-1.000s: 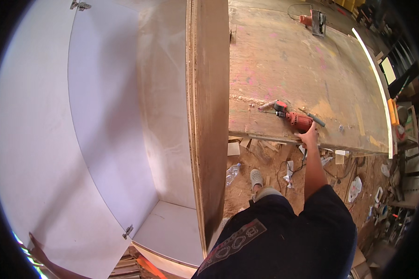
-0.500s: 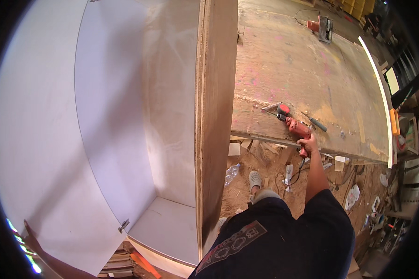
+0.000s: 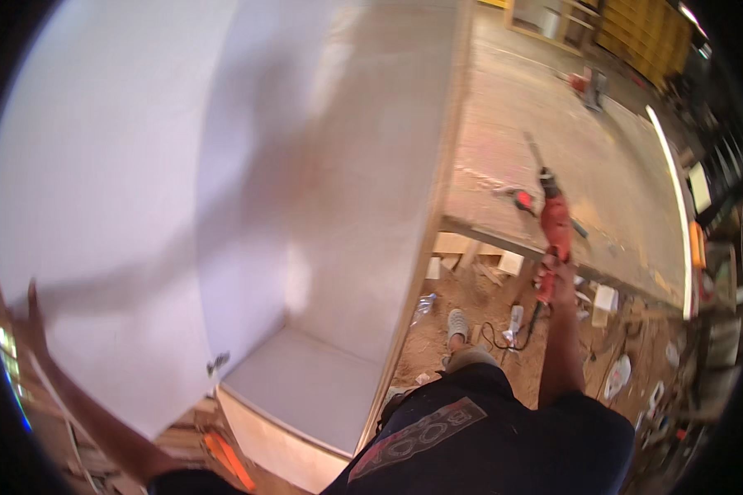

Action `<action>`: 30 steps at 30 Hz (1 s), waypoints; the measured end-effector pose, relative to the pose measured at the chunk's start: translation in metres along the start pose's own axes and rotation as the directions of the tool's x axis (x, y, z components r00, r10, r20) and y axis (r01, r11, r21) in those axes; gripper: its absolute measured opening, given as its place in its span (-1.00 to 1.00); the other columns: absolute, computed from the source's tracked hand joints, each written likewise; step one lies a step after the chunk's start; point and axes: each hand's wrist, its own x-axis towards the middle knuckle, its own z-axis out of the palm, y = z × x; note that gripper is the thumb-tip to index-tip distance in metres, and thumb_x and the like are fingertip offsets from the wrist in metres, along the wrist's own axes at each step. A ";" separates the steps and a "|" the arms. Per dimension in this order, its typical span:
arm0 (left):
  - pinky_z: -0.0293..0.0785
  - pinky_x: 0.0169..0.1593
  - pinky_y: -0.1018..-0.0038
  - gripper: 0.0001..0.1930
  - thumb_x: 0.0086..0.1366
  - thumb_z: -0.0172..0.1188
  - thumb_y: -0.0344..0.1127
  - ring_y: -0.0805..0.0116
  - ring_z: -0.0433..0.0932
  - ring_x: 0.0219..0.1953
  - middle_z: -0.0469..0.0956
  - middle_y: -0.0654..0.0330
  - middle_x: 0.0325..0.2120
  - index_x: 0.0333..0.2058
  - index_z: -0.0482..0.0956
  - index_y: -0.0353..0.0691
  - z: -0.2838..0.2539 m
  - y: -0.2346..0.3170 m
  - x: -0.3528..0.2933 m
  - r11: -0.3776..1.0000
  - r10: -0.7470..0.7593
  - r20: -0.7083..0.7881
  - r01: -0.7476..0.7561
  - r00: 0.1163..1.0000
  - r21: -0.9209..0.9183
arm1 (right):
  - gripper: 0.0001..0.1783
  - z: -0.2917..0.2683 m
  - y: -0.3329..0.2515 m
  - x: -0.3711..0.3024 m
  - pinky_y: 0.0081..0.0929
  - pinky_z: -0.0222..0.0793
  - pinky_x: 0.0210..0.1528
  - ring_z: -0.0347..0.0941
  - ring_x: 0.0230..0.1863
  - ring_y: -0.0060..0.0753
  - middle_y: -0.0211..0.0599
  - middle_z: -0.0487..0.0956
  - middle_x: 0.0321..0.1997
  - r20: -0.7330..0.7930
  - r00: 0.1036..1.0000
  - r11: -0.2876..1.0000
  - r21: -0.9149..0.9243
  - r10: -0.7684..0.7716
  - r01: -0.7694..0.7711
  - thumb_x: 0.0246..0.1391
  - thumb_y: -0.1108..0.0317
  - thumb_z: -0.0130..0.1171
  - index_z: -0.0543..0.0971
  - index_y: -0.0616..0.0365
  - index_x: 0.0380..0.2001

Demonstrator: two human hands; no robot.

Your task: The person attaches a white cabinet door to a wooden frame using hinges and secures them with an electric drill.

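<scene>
My right hand [image 3: 556, 272] is wrapped round the handle of a red corded drill [image 3: 556, 221]. The drill is raised over the near edge of the workbench [image 3: 627, 190], and a long thin bit points away from me. At the far left, my left hand [image 3: 30, 323] grips the outer edge of a white cabinet door [image 3: 115, 206]; its thumb shows on the door's face and the other fingers are hidden. The door stands open on the cabinet [image 3: 338, 388], with a metal hinge [image 3: 217, 363] near the bottom corner.
A red and black tape measure [image 3: 523, 200] and a dark-handled tool [image 3: 580, 229] lie on the bench. Farther back stands a red power tool [image 3: 588, 89] with a metal base. Wood scraps and sawdust cover the floor [image 3: 470, 375]; an orange tool [image 3: 227, 460] lies below the door.
My right hand has lifted the drill off the bench, and its tip has swung to point away. The view has shifted, and more of my left arm shows along the door.
</scene>
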 end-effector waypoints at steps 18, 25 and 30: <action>0.40 0.26 0.12 0.28 -0.15 0.41 0.53 -0.12 0.47 0.23 0.47 -0.28 0.16 0.30 0.26 -0.44 -0.066 0.034 -0.056 0.969 -0.079 0.244 0.132 0.967 -0.211 | -0.63 0.254 0.056 -0.179 -0.54 0.52 -0.60 0.45 -0.53 -0.56 -0.37 0.49 -0.35 0.611 0.650 0.852 -0.082 0.452 -0.516 0.09 0.30 0.37 0.42 0.17 -0.15; 0.41 0.25 0.19 0.19 -0.08 0.44 0.46 -0.06 0.52 0.18 0.55 -0.24 0.07 0.24 0.32 -0.49 -0.083 0.006 -0.066 0.939 0.007 0.347 0.113 0.938 -0.324 | -0.63 0.307 0.091 -0.204 -0.56 0.48 -0.62 0.43 -0.57 -0.55 -0.40 0.41 -0.48 0.679 0.505 0.750 -0.104 0.533 -0.653 0.09 0.33 0.36 0.39 0.21 -0.17; 0.41 0.24 0.20 0.17 -0.06 0.41 0.48 -0.02 0.52 0.18 0.55 -0.21 0.08 0.22 0.36 -0.49 -0.072 -0.025 -0.092 0.934 0.050 0.324 0.070 0.945 -0.350 | -0.64 0.324 0.100 -0.224 -0.57 0.47 -0.62 0.43 -0.59 -0.55 -0.44 0.38 -0.52 0.639 0.576 0.808 -0.125 0.510 -0.576 0.08 0.31 0.37 0.39 0.17 -0.21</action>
